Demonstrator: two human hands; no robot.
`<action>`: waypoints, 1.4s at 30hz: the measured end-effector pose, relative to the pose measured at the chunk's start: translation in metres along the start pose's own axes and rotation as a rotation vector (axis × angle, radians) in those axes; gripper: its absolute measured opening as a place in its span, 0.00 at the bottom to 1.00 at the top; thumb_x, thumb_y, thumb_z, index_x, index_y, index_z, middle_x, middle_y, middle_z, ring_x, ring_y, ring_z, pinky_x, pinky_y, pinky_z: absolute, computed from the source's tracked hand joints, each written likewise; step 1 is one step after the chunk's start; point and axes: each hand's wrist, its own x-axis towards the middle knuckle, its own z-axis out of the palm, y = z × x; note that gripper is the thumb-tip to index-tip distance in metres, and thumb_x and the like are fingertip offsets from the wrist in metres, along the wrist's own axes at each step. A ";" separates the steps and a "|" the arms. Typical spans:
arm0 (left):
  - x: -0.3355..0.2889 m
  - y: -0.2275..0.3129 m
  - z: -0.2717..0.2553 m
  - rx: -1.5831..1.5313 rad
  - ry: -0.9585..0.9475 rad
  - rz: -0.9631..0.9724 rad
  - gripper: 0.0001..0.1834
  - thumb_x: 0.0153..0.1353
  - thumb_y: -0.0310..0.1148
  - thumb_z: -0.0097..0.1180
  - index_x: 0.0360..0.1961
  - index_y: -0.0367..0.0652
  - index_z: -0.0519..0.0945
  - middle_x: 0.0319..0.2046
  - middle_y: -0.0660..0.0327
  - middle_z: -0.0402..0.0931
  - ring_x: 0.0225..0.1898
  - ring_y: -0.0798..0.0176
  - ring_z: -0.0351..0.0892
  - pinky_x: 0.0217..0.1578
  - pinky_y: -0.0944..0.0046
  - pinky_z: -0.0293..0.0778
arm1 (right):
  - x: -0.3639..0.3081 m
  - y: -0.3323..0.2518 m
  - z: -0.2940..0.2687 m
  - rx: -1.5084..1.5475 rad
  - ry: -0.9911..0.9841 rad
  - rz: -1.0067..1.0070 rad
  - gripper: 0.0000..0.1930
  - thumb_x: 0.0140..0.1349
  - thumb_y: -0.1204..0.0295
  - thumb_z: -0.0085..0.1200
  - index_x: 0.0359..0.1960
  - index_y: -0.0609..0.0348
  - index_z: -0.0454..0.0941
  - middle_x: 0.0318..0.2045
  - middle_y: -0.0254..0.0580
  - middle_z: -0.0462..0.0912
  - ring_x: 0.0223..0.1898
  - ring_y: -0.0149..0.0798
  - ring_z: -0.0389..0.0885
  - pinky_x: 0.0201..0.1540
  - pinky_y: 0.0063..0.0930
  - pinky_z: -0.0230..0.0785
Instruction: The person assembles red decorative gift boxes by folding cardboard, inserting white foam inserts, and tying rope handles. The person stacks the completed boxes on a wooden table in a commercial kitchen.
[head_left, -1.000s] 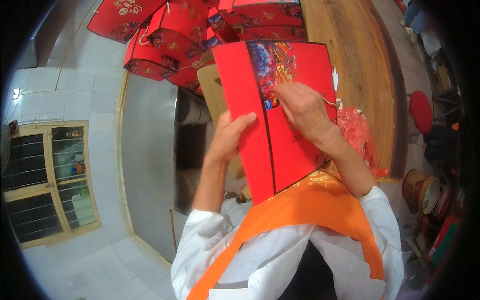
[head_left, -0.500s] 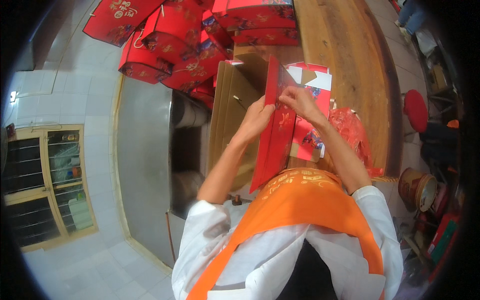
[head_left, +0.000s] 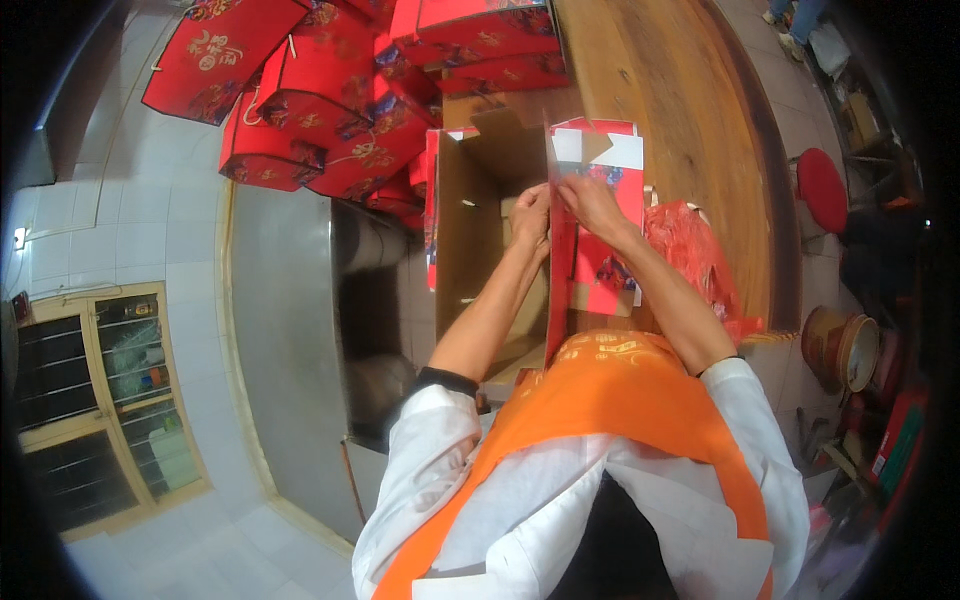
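Note:
An open gift box (head_left: 465, 260), brown cardboard inside and red outside, stands upright before me on the wooden table. My left hand (head_left: 531, 220) reaches inside it, fingers pinched against the inner face of the right wall (head_left: 558, 290). On the outer side of that wall, at about the same height, is my right hand (head_left: 597, 208), its fingertips closed and touching the panel. Anything held between either set of fingers is too small or hidden to make out. Small white tips show on the box's inner left wall.
Flat red-and-white printed cartons (head_left: 625, 185) lie right of the box, beside a crumpled red plastic bag (head_left: 690, 250). Several finished red gift boxes (head_left: 330, 85) are piled at the far left. A metal counter (head_left: 285, 340) stands left, a red stool (head_left: 825, 190) right.
The right wall has swung from leaning to nearly upright. My left hand has gone from its top edge down inside the box; my right hand stays at the outer side.

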 end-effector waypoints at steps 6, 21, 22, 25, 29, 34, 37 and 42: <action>0.025 -0.009 -0.045 -0.476 0.138 -0.128 0.12 0.62 0.37 0.44 0.38 0.39 0.67 0.37 0.54 0.71 0.34 0.61 0.74 0.33 0.62 0.75 | -0.050 -0.002 0.023 0.357 -0.089 0.226 0.07 0.58 0.71 0.44 0.33 0.63 0.69 0.22 0.52 0.74 0.25 0.49 0.75 0.29 0.38 0.66; -0.150 0.060 -0.028 1.337 -0.317 0.091 0.13 0.59 0.32 0.46 0.40 0.35 0.74 0.21 0.57 0.74 0.25 0.72 0.71 0.26 0.66 0.68 | -0.137 0.056 0.011 0.240 -0.048 0.288 0.05 0.56 0.75 0.45 0.31 0.62 0.72 0.27 0.53 0.75 0.31 0.52 0.74 0.33 0.37 0.66; -0.146 0.075 -0.030 1.218 -0.238 0.055 0.12 0.59 0.31 0.47 0.40 0.34 0.74 0.25 0.63 0.75 0.27 0.75 0.68 0.29 0.69 0.67 | -0.139 0.058 0.008 0.234 -0.051 0.339 0.06 0.56 0.72 0.47 0.31 0.63 0.72 0.25 0.52 0.74 0.30 0.53 0.73 0.32 0.38 0.66; -0.141 0.102 -0.040 0.865 -0.073 0.036 0.12 0.58 0.30 0.48 0.41 0.33 0.73 0.34 0.62 0.75 0.36 0.71 0.73 0.36 0.70 0.70 | -0.148 0.077 -0.001 0.209 -0.040 0.364 0.07 0.57 0.72 0.46 0.31 0.63 0.72 0.25 0.52 0.74 0.28 0.53 0.73 0.30 0.39 0.65; -0.136 0.111 -0.048 0.443 0.082 -0.122 0.13 0.59 0.29 0.47 0.44 0.36 0.70 0.37 0.58 0.74 0.36 0.66 0.75 0.36 0.66 0.73 | -0.155 0.065 -0.023 -0.008 -0.011 0.172 0.06 0.56 0.72 0.47 0.30 0.63 0.73 0.22 0.49 0.73 0.26 0.50 0.72 0.29 0.37 0.63; -0.133 0.092 -0.064 0.270 0.045 -0.169 0.14 0.58 0.29 0.47 0.44 0.35 0.69 0.40 0.57 0.73 0.40 0.64 0.74 0.39 0.65 0.72 | -0.146 0.061 -0.032 -0.042 -0.112 0.130 0.07 0.55 0.71 0.49 0.32 0.62 0.75 0.24 0.46 0.74 0.24 0.44 0.73 0.28 0.34 0.63; -0.135 0.092 -0.062 0.220 0.013 -0.217 0.14 0.57 0.29 0.47 0.44 0.35 0.69 0.40 0.57 0.72 0.41 0.64 0.73 0.40 0.65 0.72 | -0.118 0.019 -0.039 0.414 -0.280 0.434 0.09 0.57 0.70 0.49 0.34 0.62 0.75 0.26 0.42 0.76 0.24 0.34 0.74 0.27 0.25 0.65; -0.134 0.090 -0.057 0.229 -0.010 -0.273 0.13 0.56 0.29 0.47 0.43 0.35 0.70 0.38 0.57 0.73 0.38 0.64 0.74 0.39 0.65 0.73 | -0.091 -0.042 -0.015 1.006 -0.260 0.463 0.09 0.60 0.72 0.45 0.38 0.66 0.72 0.28 0.39 0.77 0.27 0.23 0.74 0.30 0.15 0.68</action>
